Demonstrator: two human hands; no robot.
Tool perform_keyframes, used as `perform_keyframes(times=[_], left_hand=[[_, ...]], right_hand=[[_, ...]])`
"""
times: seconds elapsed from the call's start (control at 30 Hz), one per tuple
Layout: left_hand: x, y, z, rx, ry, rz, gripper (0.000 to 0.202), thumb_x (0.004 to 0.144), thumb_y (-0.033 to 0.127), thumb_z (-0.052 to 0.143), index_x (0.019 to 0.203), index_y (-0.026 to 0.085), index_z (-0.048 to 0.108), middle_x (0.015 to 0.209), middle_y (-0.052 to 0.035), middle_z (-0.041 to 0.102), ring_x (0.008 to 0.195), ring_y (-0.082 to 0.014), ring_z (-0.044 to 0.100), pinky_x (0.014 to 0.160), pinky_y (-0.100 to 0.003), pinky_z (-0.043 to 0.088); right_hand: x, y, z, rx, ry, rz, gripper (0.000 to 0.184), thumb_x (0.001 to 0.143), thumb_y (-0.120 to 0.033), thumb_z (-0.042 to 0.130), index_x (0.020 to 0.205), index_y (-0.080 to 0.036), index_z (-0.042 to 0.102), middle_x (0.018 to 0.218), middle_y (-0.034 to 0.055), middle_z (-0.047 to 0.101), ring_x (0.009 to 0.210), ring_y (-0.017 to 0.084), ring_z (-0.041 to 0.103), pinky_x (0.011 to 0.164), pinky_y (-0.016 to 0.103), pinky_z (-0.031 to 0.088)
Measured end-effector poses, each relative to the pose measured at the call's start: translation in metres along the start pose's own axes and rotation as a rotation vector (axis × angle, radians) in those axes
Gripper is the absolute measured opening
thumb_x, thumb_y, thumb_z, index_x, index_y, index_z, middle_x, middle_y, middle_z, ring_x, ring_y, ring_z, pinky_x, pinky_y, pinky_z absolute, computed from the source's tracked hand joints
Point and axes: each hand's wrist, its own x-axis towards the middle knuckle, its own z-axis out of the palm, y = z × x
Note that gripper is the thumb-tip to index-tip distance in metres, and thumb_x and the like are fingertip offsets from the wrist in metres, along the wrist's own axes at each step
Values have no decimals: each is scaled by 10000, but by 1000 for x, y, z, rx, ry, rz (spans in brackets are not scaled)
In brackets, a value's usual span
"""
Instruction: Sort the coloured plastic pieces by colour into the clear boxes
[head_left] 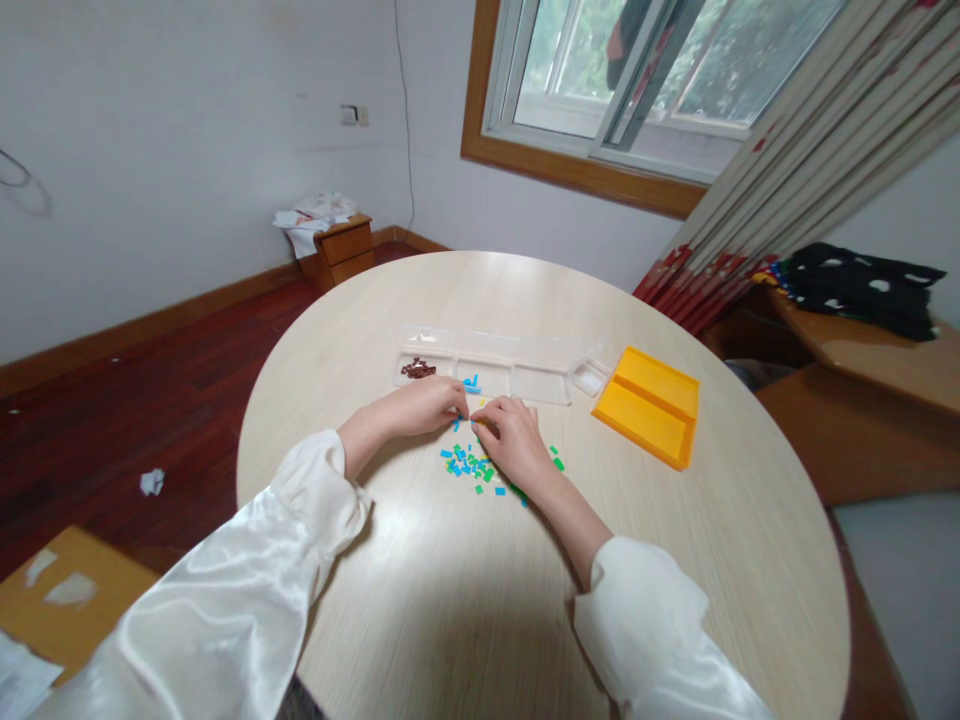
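Note:
My left hand (424,405) and my right hand (514,438) rest on the round wooden table (465,590), fingertips meeting above a scatter of small blue and green pieces (469,467). Both hands have their fingers curled into a pinch; what they pinch is too small to make out. Just beyond them lies a clear plastic tray (495,365) with several compartments. Its left compartment holds brown pieces (418,370), and the one beside it holds a few blue pieces (471,382).
A yellow tray lid (649,404) lies to the right of the clear tray. A small wooden cabinet (341,250) stands by the far wall. Curtains (795,170) and dark folded cloth (862,285) are at right. Cardboard (67,600) lies on the floor at left.

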Motion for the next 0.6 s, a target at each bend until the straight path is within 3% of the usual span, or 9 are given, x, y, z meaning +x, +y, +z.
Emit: perform_keyframes(times=[0.33,0.47,0.6], left_hand=[[2,-1,5,-8,-21,-45,216,791,65,492,832,123,696,835,-83,671,773,-151,595,756,-266,452],[1,-1,6,-8,8,-88,221,803,79,475,834,120,690,827,-86,677,773,-160,600,757,-279,454],[0,0,5,-30,10,-80,214,785,73,491,858,122,686,863,-90,680,793,-156,604,777,-279,456]], right_hand=[[-1,0,-1,32,40,-7,46,794,-164,598,776,-195,628,857,45,649,886,221,544,785,370,348],[-1,5,-2,173,177,1,50,773,-173,590,754,-193,632,775,33,675,792,197,587,781,365,388],[1,8,-3,413,323,98,101,758,-263,582,737,-197,655,738,27,695,700,176,610,697,322,449]])
